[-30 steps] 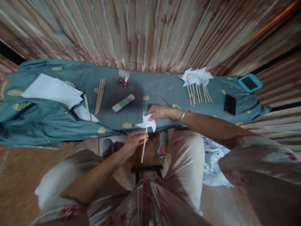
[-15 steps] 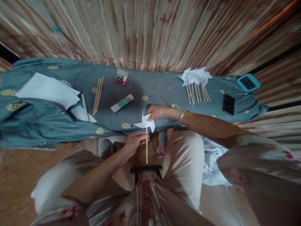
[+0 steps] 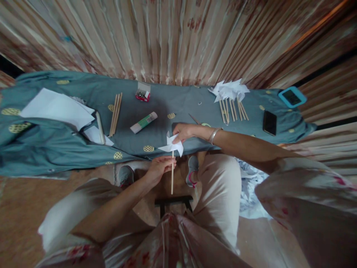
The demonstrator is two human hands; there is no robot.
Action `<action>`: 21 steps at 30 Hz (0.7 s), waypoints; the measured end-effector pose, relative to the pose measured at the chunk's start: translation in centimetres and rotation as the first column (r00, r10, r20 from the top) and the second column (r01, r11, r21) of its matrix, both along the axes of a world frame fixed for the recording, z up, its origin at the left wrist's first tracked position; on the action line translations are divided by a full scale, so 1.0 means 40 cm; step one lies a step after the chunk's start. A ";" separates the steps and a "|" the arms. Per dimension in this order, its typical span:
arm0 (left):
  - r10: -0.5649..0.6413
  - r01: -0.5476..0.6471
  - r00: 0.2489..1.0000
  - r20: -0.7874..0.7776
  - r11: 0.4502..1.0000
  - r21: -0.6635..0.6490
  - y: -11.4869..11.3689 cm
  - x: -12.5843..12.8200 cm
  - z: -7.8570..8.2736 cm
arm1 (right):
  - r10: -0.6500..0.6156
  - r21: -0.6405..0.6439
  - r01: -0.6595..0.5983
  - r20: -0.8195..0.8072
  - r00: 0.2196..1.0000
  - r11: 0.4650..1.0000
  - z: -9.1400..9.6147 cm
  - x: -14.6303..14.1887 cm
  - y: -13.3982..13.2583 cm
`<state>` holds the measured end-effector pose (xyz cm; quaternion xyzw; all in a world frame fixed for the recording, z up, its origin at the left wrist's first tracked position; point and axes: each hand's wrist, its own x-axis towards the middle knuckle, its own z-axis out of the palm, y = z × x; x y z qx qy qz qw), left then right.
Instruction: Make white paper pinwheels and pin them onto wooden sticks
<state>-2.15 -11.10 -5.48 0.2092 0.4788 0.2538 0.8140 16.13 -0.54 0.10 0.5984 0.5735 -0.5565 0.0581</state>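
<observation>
A white paper pinwheel [image 3: 173,146] on a wooden stick [image 3: 172,180] is held upright over the table's front edge. My left hand [image 3: 160,167] pinches the stick a little below the paper blades. The fingers of my right hand [image 3: 182,133] grip the pinwheel at its centre, the thumb pressing on the front of the blades. Behind my right wrist lie scissors [image 3: 205,124], partly hidden. A glue stick [image 3: 144,122] rests on the cloth, and beyond it stands an open small box [image 3: 142,95] of metal pins or tacks.
Several finished pinwheels [image 3: 230,91] lie at the back right. Near them are a phone [image 3: 269,123] and a blue-framed device [image 3: 292,96]. Loose sticks [image 3: 115,114] and white paper sheets [image 3: 57,109] lie on the left. Paper scraps [image 3: 252,193] fill a bag by my right knee.
Both hands keep their hold on the pinwheel and its stick. The stick's lower end has shifted very slightly left; the whole view has moved a little.
</observation>
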 end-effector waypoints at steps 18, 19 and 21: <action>0.008 -0.008 1.000 0.005 1.000 0.005 0.001 0.001 -0.008 | -0.006 -0.007 0.006 -0.055 0.998 1.000 -0.034 0.016 0.005; 0.009 -0.009 1.000 0.002 1.000 0.005 0.001 0.002 -0.007 | -0.017 -0.010 0.017 -0.061 0.998 1.000 -0.035 0.017 0.005; 0.010 -0.010 1.000 0.005 1.000 0.003 0.001 0.003 -0.005 | -0.034 -0.021 0.033 -0.072 0.997 0.999 -0.033 0.019 0.004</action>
